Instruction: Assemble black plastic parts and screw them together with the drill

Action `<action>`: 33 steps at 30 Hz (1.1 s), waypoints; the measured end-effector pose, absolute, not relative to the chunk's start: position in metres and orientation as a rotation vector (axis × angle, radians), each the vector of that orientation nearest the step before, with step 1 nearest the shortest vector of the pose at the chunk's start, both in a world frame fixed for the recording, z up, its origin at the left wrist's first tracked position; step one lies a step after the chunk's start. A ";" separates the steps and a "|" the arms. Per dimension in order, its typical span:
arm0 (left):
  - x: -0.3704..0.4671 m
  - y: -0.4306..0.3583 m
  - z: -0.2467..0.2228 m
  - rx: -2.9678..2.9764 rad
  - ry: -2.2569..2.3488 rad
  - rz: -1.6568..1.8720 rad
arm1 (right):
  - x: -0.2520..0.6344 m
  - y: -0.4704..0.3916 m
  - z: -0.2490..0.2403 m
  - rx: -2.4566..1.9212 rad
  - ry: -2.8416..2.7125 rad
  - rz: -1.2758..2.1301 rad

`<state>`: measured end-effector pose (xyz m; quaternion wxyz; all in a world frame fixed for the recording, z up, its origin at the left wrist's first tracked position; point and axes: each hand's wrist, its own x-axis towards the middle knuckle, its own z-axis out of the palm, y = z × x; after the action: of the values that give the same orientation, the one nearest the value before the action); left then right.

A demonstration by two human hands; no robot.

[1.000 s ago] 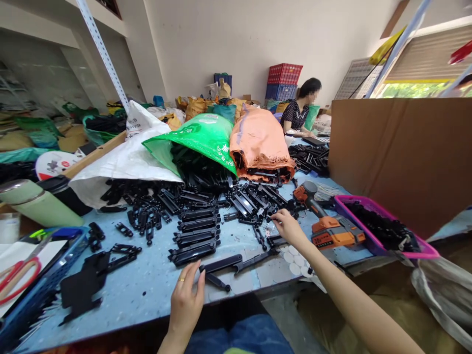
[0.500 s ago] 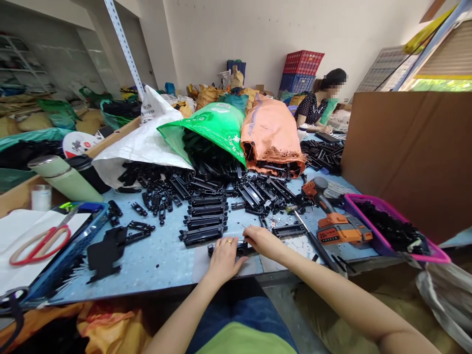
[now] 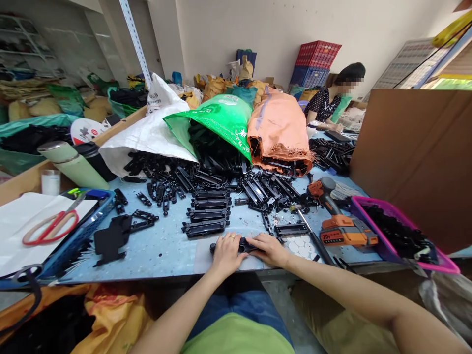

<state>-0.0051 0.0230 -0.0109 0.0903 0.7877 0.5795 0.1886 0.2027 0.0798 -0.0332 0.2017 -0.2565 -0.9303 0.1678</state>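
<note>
Where black bar [image 3: 243, 245] lies: on worktop [image 3: 167, 260], at six o'clock.
Left hand [image 3: 226, 254]: fingers closed over it.
Right hand [image 3: 272, 250]: same, toward three o'clock.
Bar: seems light, stiff, smooth; best held near both ends.

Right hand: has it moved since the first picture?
Yes: the right hand has moved leftward and nearer the wearer, away from the orange-and-grey cordless power tool.
</note>
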 end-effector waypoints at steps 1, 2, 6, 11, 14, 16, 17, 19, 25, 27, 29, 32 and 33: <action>-0.004 0.023 -0.011 2.330 1.737 0.566 | 0.203 0.082 -0.032 -0.709 -2.613 0.460; -0.003 0.023 -0.010 2.322 1.742 0.571 | 0.203 0.084 -0.031 -0.701 -2.623 0.471; -0.004 0.021 -0.004 2.325 1.714 0.608 | 0.208 0.087 -0.022 -0.631 -2.702 0.521; -0.010 -0.010 0.006 2.357 1.819 0.803 | 0.186 0.072 -0.002 -0.758 -2.615 0.342; -0.011 -0.030 0.004 2.107 2.139 0.668 | 0.145 0.061 0.007 -0.659 -2.568 0.373; -0.010 -0.035 0.001 1.935 2.252 0.487 | 0.117 0.057 0.010 -0.557 -2.653 0.466; -0.010 -0.034 0.000 1.866 2.281 0.423 | 0.106 0.056 0.010 -0.538 -2.682 0.512; -0.012 -0.031 -0.001 1.787 2.303 0.360 | 0.092 0.055 0.008 -0.575 -2.676 0.582; -0.022 -0.025 0.001 1.824 2.242 0.380 | 0.078 0.051 0.004 -0.808 -2.614 0.560; -0.023 -0.026 0.002 1.804 2.234 0.365 | 0.081 0.048 0.008 -0.824 -2.610 0.560; -0.027 -0.026 0.003 1.884 2.187 0.390 | 0.097 0.045 0.013 -0.795 -2.618 0.521; -0.035 -0.018 0.005 2.308 1.943 0.583 | 0.143 0.041 0.009 -0.909 -2.584 0.284; -0.036 -0.012 0.005 2.462 1.820 0.631 | 0.160 0.040 0.004 -1.005 -2.564 0.185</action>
<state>-0.0364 -0.0119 0.0051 0.0080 0.7876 0.5822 0.2018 0.1600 0.0404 0.0038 0.1898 -0.3576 -0.9120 0.0658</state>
